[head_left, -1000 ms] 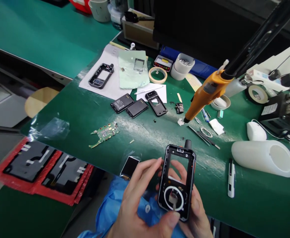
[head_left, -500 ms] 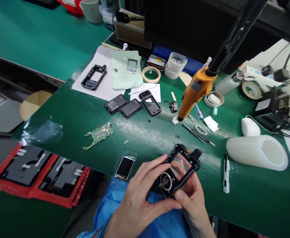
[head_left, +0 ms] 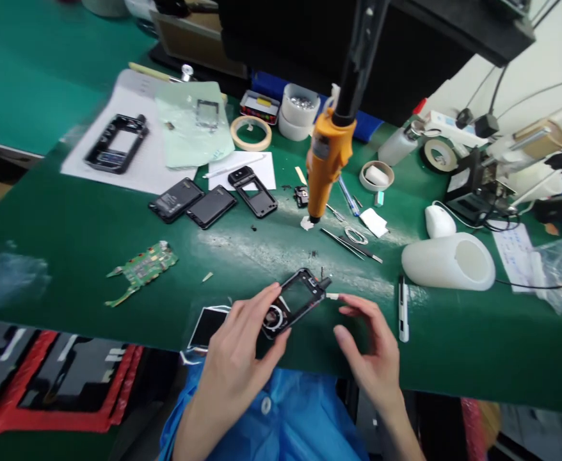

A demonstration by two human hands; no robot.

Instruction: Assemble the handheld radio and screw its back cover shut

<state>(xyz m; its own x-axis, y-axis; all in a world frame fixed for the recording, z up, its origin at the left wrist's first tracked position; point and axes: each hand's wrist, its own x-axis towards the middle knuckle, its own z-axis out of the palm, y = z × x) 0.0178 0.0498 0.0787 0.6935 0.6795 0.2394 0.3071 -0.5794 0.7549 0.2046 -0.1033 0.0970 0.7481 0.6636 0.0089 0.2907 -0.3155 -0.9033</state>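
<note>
My left hand (head_left: 242, 346) grips the lower end of a black rugged phone housing (head_left: 296, 298) by its two long edges. The housing has a window, a stubby antenna and a white ring near the bottom; it is low over the green bench or resting on it, I cannot tell which. To its right, my right hand (head_left: 370, 342) is apart from it, thumb and fingers spread with nothing between them. A small pale strip (head_left: 332, 296) shows by its fingertips. Partly behind my left hand lies a small display panel (head_left: 208, 326).
A green circuit board (head_left: 147, 266) lies to the left. Phone batteries (head_left: 211, 206) and a back cover (head_left: 253, 192) are farther off. An orange electric screwdriver (head_left: 329, 160) hangs over the bench. Tweezers (head_left: 343, 243), a utility knife (head_left: 402, 310) and a white cylinder (head_left: 429, 262) stand rightward.
My right hand has let go of the phone housing and moved off to the right, opening. The left hand has brought the housing forward onto or near the bench. The view has shifted right.
</note>
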